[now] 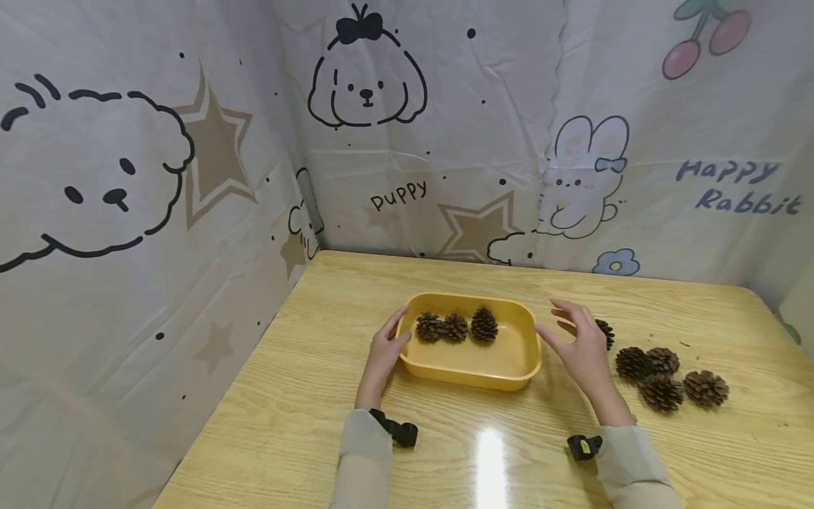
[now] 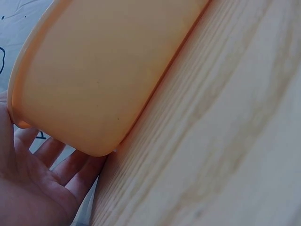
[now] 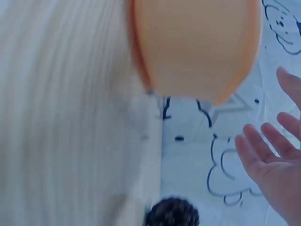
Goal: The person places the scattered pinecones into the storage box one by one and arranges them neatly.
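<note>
A one-sided pull could swing the yellow tray (image 1: pixel 467 375), near the table's (image 1: pixel 299 403) far edge, and roll its three pinecones (image 1: pixel 455 327). The left hand (image 1: pixel 384 348) grips the tray's left end, firmness hard to judge; the right hand (image 1: pixel 585 346), fingers spread and empty, is just beside the right end.

Bare desk (image 1: pixel 445 442) runs right up to the yellow tray (image 1: pixel 467 380), there's room from above at its right end, but three pinecones (image 1: pixel 455 328) bar the left and centre, the left hand (image 1: pixel 385 349) blocks the left rim, five pinecones (image 1: pixel 661 392) crowd right of the right hand (image 1: pixel 584 350)
</note>
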Action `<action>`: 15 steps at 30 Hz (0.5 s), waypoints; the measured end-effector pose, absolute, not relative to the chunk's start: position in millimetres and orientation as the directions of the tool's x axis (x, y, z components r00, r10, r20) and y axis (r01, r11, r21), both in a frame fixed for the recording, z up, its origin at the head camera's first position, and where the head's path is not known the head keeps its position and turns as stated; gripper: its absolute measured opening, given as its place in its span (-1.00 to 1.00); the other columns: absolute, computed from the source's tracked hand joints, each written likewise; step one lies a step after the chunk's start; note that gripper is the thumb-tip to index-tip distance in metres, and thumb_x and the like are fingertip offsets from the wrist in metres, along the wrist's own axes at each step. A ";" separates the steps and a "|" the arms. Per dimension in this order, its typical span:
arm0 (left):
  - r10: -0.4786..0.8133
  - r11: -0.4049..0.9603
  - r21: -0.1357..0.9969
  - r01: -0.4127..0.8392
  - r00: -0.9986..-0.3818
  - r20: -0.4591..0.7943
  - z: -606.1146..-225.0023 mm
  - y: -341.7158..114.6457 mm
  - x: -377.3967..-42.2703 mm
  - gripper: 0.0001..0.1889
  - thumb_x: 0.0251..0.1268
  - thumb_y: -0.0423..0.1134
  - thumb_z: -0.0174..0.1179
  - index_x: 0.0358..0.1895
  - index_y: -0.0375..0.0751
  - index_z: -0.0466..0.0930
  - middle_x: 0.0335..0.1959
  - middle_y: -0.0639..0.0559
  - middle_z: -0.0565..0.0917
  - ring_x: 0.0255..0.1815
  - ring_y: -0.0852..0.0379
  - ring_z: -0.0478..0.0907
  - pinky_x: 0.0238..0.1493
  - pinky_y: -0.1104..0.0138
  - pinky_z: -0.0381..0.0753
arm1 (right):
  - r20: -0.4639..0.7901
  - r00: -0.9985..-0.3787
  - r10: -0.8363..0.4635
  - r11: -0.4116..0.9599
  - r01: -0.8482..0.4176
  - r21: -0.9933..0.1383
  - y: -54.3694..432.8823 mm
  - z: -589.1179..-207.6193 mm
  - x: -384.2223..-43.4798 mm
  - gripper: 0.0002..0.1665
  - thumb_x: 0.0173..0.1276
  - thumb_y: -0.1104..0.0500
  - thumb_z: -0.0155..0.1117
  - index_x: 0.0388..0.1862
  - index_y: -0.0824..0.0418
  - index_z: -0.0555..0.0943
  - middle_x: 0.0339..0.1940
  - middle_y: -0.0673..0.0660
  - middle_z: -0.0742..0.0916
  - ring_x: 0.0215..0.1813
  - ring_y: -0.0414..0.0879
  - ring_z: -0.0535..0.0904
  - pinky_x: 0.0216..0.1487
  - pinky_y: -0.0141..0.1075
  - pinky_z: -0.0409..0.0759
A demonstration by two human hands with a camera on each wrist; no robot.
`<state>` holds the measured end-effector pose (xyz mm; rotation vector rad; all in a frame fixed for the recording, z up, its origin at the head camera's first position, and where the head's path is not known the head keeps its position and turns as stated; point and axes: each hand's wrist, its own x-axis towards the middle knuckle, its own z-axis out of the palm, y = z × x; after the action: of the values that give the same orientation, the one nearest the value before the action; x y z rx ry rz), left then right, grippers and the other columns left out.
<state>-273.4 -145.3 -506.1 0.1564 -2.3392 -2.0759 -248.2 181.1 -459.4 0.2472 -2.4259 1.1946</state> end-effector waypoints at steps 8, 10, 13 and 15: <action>-0.071 0.119 0.991 -0.059 -0.996 -0.051 -507.0 -145.7 -273.0 -0.44 0.35 -0.34 0.05 0.43 0.05 0.38 0.50 -0.08 0.31 0.52 -0.09 0.25 0.35 0.06 0.47 | 0.431 -0.893 0.128 0.633 -0.261 -0.729 210.8 -466.2 -227.9 -0.36 0.30 0.12 0.37 0.33 0.25 0.45 0.13 0.26 0.57 0.08 -0.35 0.49 0.05 -0.85 0.34; -0.064 0.120 0.991 -0.059 -0.997 -0.052 -506.8 -145.5 -272.5 -0.44 0.36 -0.33 0.05 0.43 0.06 0.37 0.51 -0.07 0.30 0.53 -0.08 0.23 0.38 0.04 0.43 | 0.429 -0.890 0.153 0.637 -0.243 -0.732 216.7 -467.1 -223.7 -0.36 0.29 0.11 0.38 0.32 0.24 0.46 0.13 0.24 0.57 0.03 -0.53 0.40 0.04 -0.85 0.34; -0.061 0.121 0.991 -0.058 -0.997 -0.051 -505.9 -145.1 -271.8 -0.43 0.36 -0.32 0.06 0.43 0.09 0.37 0.52 -0.04 0.28 0.55 -0.06 0.20 0.42 0.02 0.38 | 0.419 -0.889 0.185 0.641 -0.214 -0.737 224.9 -467.4 -218.5 -0.35 0.29 0.08 0.38 0.32 0.24 0.46 0.13 0.21 0.57 0.00 -0.65 0.34 0.03 -0.85 0.34; -0.060 0.115 0.992 -0.057 -0.997 -0.050 -505.0 -144.8 -271.5 -0.43 0.36 -0.33 0.06 0.43 0.10 0.37 0.53 -0.03 0.28 0.55 -0.05 0.19 0.42 0.02 0.38 | 0.409 -0.889 0.205 0.642 -0.193 -0.742 230.5 -467.3 -215.2 -0.35 0.29 0.07 0.38 0.32 0.23 0.46 0.15 0.20 0.57 -0.01 -0.67 0.34 0.02 -0.85 0.35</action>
<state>-271.5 -144.8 -505.0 0.1227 -2.3440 -2.0843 -215.2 230.5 -467.3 -0.0095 -2.4010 1.1608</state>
